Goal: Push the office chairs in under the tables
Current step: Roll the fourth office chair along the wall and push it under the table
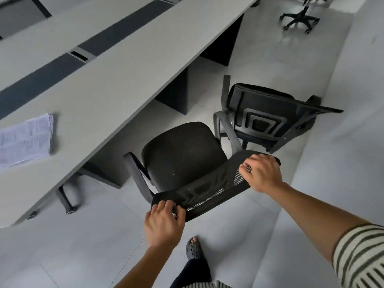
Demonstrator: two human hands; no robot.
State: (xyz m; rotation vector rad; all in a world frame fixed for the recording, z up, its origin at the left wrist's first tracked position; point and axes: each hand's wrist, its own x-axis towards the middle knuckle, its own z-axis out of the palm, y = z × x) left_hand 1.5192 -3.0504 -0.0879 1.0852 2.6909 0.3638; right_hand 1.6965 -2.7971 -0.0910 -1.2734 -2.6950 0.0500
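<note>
While gripping the chair backrest [207, 190], left hand [164, 223] curled over its top edge, right hand [261, 173] likewise clamped.

Near chair [182, 156] directly ahead, seat facing the long table [116, 80], seat front just short of the table edge. Left hand [164, 223] on the left end of its backrest top, right hand [261, 173] on the right end. Second chair [268, 119] behind and right of the first, close beside it, clear of the table. Third chair base [299, 18] far back at upper right, well apart. Paper stack [25, 140] on the table at left. Chair legs and castors [68, 204] under the table at lower left. Sandalled foot [194, 249] on the floor [83, 256] behind the near chair.
</note>
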